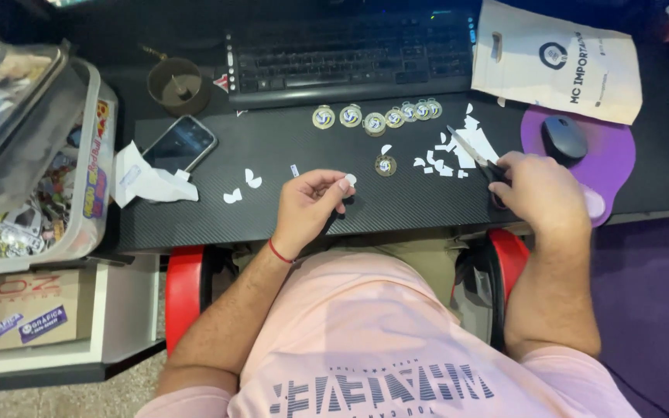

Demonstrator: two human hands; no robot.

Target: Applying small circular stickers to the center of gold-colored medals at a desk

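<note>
My left hand [311,207] hovers over the dark desk [288,151] and pinches a small white paper cutout [349,180] between its fingertips. My right hand [540,190] rests at the desk's right side, closed around the handles of a pair of scissors [470,151] whose blades point up and left over a pile of white paper scraps [458,151]. One round gold medal [385,165] lies alone between my hands. A row of several similar gold medals [377,118] lies just below the keyboard.
A black keyboard [350,54] sits at the back. A phone [181,144], crumpled paper [145,179] and a small brown cup [178,85] lie at left. A clear plastic box of stickers [40,162] stands far left. A mouse [564,138] rests on a purple pad, beside a white bag [559,58].
</note>
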